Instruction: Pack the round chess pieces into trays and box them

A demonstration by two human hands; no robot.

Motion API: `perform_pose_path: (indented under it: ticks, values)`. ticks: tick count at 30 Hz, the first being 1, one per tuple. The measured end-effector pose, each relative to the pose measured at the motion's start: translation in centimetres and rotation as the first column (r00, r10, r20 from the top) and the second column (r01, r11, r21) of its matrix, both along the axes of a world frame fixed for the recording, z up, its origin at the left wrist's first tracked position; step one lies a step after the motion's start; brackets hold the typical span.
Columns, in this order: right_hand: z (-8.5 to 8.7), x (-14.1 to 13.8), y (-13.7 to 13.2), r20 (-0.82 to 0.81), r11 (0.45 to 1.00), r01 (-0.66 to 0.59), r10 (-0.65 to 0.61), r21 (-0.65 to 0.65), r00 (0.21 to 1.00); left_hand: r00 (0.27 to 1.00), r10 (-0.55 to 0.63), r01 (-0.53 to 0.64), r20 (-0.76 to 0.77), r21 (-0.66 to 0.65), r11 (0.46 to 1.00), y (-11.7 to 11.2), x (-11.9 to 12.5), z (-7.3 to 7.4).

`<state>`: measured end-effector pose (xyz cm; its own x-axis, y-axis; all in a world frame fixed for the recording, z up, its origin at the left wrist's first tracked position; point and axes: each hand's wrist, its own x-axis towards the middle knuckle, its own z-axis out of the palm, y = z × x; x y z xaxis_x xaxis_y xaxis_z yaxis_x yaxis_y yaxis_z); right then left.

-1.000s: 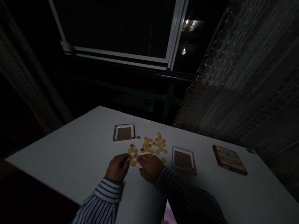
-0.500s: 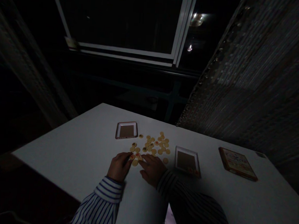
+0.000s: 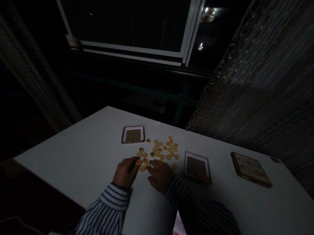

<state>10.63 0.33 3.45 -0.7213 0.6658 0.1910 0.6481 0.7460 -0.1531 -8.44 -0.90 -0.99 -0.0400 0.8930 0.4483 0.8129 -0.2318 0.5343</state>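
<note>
Left hand (image 3: 125, 172): thumb and forefinger at a red-marked disc (image 3: 139, 162) on the bench (image 3: 62, 165); I can't tell whether that grip is pinching. Right hand (image 3: 161, 174): fingers loosely spread, grip looks released, tips by a plain disc (image 3: 147, 164). Step in hand, my read: fingertip handling of the near discs. Next move calls for light fingertip pressure, neighbours being so close. Right tray (image 3: 195, 164) sits beside the right hand. Loose discs (image 3: 176, 156) lie beyond; left tray (image 3: 133, 135) farther back.
</note>
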Motion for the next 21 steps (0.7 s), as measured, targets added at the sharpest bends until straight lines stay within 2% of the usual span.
perform_pose_path:
  ticks: [10, 21]
  values:
    - [0.04, 0.1, -0.09, 0.003, 1.0, -0.005, 0.005, 0.015, 1.0, 0.995, 0.095, -0.097, 0.017, 0.112, 0.989, -0.39, 0.47, 0.77]
    - [0.28, 0.16, -0.09, 0.001, 1.0, -0.002, 0.002, 0.031, 1.0, 0.992, 0.096, -0.106, 0.085, 0.133, 0.985, -0.7, 0.73, 1.02]
